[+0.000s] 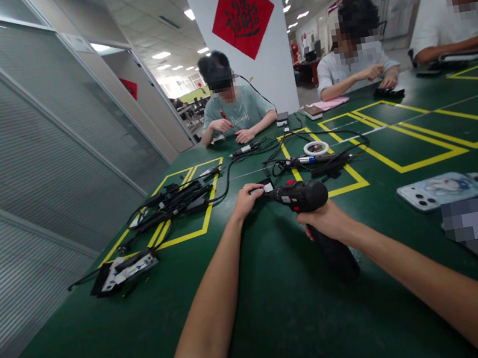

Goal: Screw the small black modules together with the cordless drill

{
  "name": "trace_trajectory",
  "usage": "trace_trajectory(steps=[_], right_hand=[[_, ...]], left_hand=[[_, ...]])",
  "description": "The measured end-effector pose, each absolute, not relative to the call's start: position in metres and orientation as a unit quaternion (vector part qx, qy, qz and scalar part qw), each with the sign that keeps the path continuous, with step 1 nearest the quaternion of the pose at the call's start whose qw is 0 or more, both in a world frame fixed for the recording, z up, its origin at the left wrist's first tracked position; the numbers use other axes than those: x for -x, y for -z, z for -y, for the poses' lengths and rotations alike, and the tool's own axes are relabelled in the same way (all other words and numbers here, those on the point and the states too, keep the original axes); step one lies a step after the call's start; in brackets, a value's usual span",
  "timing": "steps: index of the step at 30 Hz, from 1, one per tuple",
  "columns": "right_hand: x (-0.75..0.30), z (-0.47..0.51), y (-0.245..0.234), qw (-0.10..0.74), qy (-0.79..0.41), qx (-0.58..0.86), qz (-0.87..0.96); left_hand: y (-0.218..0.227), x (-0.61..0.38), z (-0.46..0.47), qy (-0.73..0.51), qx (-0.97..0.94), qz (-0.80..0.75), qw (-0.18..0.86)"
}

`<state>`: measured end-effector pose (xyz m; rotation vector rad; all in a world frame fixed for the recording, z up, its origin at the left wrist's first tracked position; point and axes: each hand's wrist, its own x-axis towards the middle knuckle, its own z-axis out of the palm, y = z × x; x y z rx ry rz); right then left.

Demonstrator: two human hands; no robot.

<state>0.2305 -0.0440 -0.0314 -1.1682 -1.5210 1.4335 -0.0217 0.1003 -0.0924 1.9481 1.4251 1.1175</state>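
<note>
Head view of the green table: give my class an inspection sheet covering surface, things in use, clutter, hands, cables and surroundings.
Surface: dark-green table marked with yellow tape rectangles.
Things in use: black pistol-shaped power drill with red details; small black-and-white flat piece near its tip, contact unclear.
Clutter: pale-blue phone, camera lenses upward; white ring.
Hands: right hand grips the drill; left hand has fingertips at the small piece.
Cables: black tangled cables, left and centre.
Surroundings: white pillar bearing red diamond-shaped sign; three people across the table.

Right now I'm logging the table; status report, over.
Right hand: grip closed on drill. Left hand: touching small piece near drill's tip. Cable pile leftward, clear of both.
</note>
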Motion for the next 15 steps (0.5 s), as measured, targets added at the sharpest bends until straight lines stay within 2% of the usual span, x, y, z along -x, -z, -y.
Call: trace_trajectory(steps=[15], right_hand=[[-0.2308, 0.0456, 0.0297, 0.366, -0.556, 0.457, 0.590]], left_hand=[[0.0966, 0.0241, -0.1041, -0.415, -0.717, -0.510, 0.233]])
